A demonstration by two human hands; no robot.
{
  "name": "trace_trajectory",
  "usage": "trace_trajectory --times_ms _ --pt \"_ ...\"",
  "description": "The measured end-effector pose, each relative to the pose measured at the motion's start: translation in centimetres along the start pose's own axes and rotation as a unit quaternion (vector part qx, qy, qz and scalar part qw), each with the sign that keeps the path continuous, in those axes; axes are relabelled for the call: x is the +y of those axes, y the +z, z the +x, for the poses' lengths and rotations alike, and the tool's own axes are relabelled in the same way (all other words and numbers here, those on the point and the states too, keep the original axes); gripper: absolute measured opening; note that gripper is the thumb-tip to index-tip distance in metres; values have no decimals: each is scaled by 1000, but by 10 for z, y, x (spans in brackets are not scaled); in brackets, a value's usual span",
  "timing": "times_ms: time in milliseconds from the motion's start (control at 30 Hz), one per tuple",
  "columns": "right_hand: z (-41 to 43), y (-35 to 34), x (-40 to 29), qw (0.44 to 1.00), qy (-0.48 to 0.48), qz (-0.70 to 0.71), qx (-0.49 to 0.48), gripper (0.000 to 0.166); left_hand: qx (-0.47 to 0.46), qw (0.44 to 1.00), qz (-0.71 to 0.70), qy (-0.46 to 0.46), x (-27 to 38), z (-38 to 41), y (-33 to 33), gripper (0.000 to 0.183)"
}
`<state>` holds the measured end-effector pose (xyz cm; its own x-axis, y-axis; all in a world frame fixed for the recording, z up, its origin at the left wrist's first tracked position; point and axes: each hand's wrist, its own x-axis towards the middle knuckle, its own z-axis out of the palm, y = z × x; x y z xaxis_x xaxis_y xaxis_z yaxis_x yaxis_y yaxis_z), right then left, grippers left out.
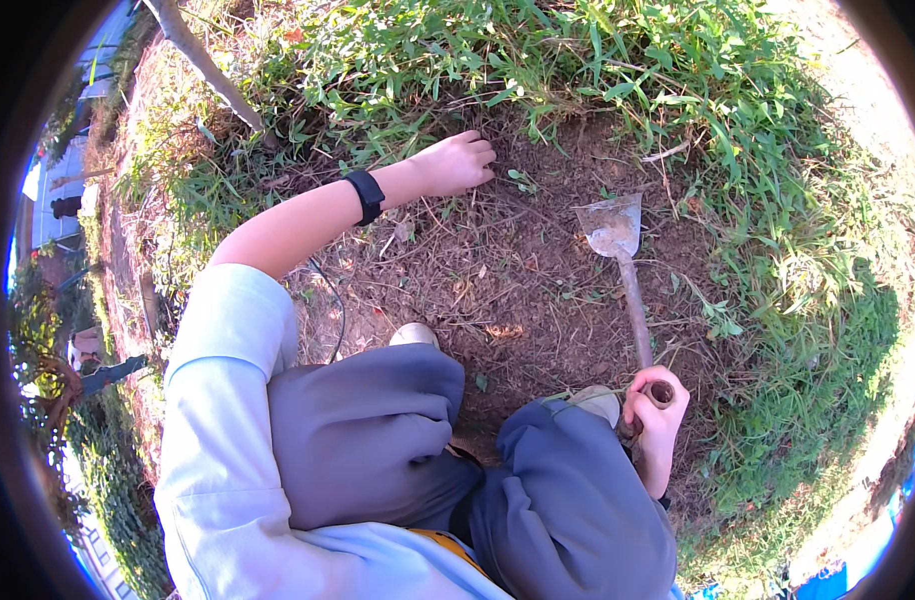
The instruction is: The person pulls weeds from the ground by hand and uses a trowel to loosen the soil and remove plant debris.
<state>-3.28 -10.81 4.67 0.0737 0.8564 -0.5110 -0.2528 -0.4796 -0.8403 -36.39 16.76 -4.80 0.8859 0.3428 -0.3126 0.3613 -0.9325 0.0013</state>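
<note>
My left hand (461, 163), below a black wristband, reaches to the soil at the edge of the green weeds (427, 82). Its fingers are curled, and whether they pinch anything is hidden. My right hand (656, 412) is closed around the handle of a small metal hand spade (613, 225), beside my right knee. The spade's flat blade points away from me over the bare soil (532, 277), with dirt on its face. A small green sprig (523, 181) lies just right of my left hand.
A thin tree trunk (217, 79) rises from the weeds at upper left. Tall grass (772, 195) borders the soil on the right. Dry stalks and a dark thin cord (342, 311) lie near my left knee. My shoes are on the soil in front of me.
</note>
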Motion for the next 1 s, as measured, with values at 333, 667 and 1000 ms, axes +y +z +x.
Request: trace_trajectory --times_ms 333,667,1000 --pt "-7 -21 -16 980 -36 -198 -4 9 87 995 49 -28 9 -6 9 3" --pt "100 67 43 934 -134 -325 -58 8 81 994 -44 -61 -9 4 -7 6" --pt "79 83 66 930 -176 -319 -45 11 -19 986 36 -159 12 24 -8 9"
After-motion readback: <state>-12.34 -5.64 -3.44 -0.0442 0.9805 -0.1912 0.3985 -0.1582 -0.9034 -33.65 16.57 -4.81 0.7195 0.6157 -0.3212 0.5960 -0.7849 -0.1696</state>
